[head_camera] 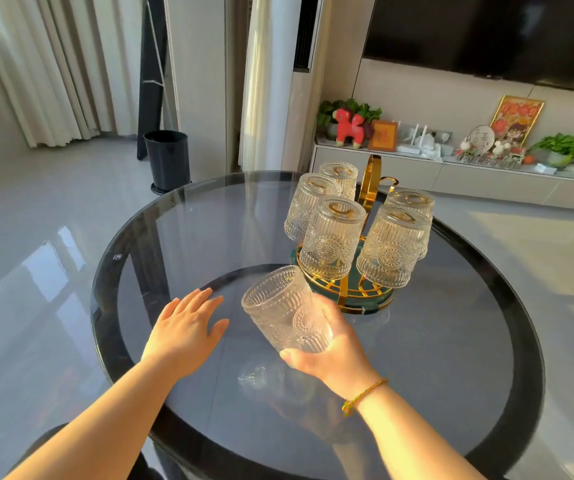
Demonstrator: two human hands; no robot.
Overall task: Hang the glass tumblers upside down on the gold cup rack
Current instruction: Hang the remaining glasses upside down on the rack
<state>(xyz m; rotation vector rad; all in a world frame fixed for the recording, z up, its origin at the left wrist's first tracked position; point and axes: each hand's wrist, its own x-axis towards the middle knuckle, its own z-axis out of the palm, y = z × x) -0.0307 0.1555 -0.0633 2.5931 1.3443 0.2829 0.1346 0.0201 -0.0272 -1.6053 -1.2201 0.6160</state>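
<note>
My right hand (339, 355) grips an embossed glass tumbler (284, 308) around its base, lifted off the table and tilted with its mouth pointing up and to the left. The gold cup rack (372, 183) stands just behind it on a dark green base, with several matching tumblers hanging upside down on its arms; the nearest two are the front-left tumbler (330, 239) and the front-right tumbler (393, 247). My left hand (185, 330) lies flat and open on the glass, left of the held tumbler, holding nothing.
The round dark glass table (174, 237) has a black rim, and its near edge is close to my arms. A black bin (168, 159) stands on the floor beyond the table. A low cabinet (452, 174) with plants and ornaments runs along the far wall.
</note>
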